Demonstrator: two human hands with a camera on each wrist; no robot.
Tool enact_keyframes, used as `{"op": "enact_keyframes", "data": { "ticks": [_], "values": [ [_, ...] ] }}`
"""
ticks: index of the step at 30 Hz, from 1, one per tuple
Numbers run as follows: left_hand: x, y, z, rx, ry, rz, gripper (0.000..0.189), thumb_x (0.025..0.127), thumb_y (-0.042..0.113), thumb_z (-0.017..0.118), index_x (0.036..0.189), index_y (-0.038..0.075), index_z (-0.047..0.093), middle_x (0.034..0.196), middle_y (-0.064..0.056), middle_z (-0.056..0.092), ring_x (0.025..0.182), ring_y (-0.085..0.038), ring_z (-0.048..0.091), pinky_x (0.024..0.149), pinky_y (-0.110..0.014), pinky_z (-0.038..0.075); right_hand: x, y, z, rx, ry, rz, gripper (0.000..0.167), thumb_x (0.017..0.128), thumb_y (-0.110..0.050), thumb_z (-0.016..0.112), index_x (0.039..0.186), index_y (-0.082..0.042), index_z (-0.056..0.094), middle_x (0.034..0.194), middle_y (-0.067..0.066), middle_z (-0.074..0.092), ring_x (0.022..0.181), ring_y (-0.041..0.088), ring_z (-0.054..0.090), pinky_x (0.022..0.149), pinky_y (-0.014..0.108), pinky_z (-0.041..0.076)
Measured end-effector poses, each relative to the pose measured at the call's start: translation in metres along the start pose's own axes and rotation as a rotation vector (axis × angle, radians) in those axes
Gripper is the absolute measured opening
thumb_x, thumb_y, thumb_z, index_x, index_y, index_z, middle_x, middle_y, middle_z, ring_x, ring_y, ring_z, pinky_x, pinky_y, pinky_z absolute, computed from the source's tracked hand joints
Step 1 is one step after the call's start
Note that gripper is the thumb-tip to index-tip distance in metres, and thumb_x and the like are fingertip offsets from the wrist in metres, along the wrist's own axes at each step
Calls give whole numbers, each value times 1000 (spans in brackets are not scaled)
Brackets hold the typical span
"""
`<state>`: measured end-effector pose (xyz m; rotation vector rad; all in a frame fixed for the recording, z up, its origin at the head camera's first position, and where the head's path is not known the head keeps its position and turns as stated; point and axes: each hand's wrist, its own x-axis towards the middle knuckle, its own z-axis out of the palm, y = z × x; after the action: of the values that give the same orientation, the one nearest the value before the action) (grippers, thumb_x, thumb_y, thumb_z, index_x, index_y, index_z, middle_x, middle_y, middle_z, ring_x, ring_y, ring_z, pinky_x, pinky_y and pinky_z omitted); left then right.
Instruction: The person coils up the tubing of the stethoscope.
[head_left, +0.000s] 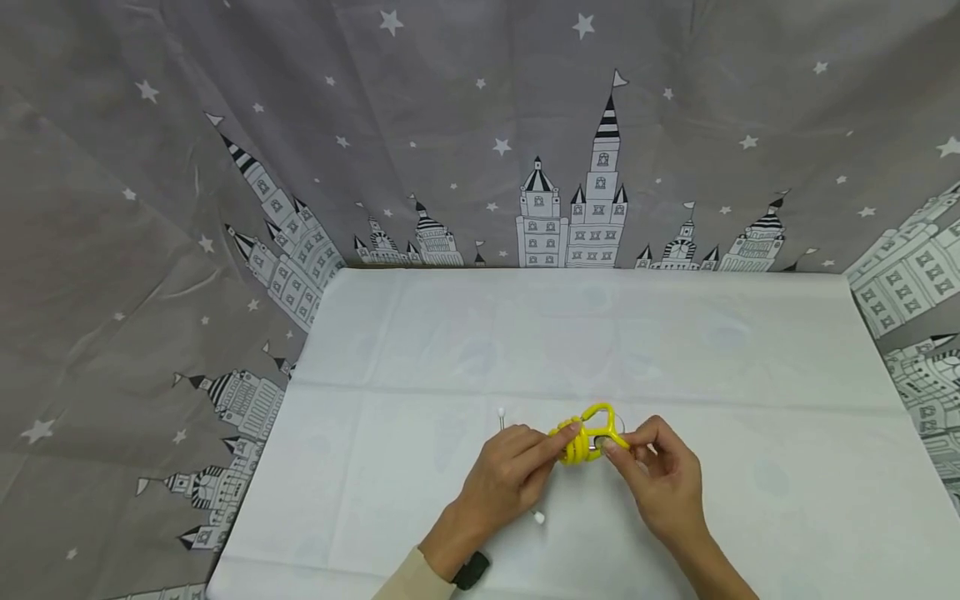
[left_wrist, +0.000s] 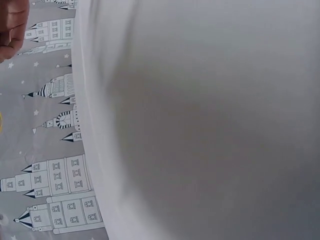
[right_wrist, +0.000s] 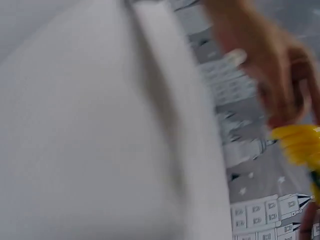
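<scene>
Both hands hold a yellow coiled cord point(head_left: 576, 446) with a loop and some metal at its right end, just above the white table. My left hand point(head_left: 504, 471) grips the bundled coils, its index finger lying along them. My right hand point(head_left: 663, 479) pinches the loop end between thumb and fingers. Behind the left hand a thin rod with white tips point(head_left: 538, 517) is partly hidden. In the right wrist view the left hand point(right_wrist: 272, 70) and the yellow cord point(right_wrist: 297, 142) appear blurred. A hand point(left_wrist: 12, 27) is cut off in the left wrist view.
A white cloth point(head_left: 420, 333) with fold creases covers the table. Grey curtains point(head_left: 450, 108) printed with castles and stars hang behind it and at both sides. A dark watch point(head_left: 472, 572) is on the left wrist, beside a beige sleeve point(head_left: 416, 575).
</scene>
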<state>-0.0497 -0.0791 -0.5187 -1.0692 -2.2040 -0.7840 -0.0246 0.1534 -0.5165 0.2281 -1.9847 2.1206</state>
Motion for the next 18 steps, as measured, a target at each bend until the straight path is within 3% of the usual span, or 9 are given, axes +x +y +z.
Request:
{"op": "enact_keyframes", "data": {
  "ticks": [2,4,7,10,13,18],
  "values": [
    [0,0,1,-12,7,-3,43,101,8,75,143,14,71,78,7,65,66,-5,57,68,-14,48,-2,8,2,-93,20,-217,25,80,25,78,94,10,64,92,7,59,88,9,56,80,12,53],
    [0,0,1,-19,11,-2,44,100,7,75,143,13,71,78,7,65,66,-4,57,67,-15,48,-2,15,4,-210,48,-387,19,85,13,82,95,11,65,97,13,62,97,11,60,93,12,53],
    [0,0,1,-26,5,-3,45,99,7,76,143,14,71,78,7,66,66,-4,57,68,-15,48,0,19,4,-369,93,-556,32,98,-15,81,92,12,65,92,17,63,93,12,61,90,12,51],
    [-1,1,1,-26,-9,-3,45,99,8,76,144,15,70,79,7,67,67,-4,57,68,-15,48,2,18,5,-492,120,-668,50,106,-34,71,91,13,64,87,18,63,83,16,59,81,15,51],
    [-1,1,0,-29,-19,-2,45,99,8,76,144,15,70,80,8,67,67,-4,58,68,-16,48,3,16,5,-575,154,-746,52,108,-37,68,90,12,63,84,18,63,77,21,58,73,22,49],
    [-2,-1,0,-30,-33,-7,47,98,6,76,144,15,70,77,8,65,68,-4,58,68,-15,48,6,15,6,-555,173,-816,49,105,-33,72,87,12,65,79,17,63,72,20,57,64,24,46]
  ]
}}
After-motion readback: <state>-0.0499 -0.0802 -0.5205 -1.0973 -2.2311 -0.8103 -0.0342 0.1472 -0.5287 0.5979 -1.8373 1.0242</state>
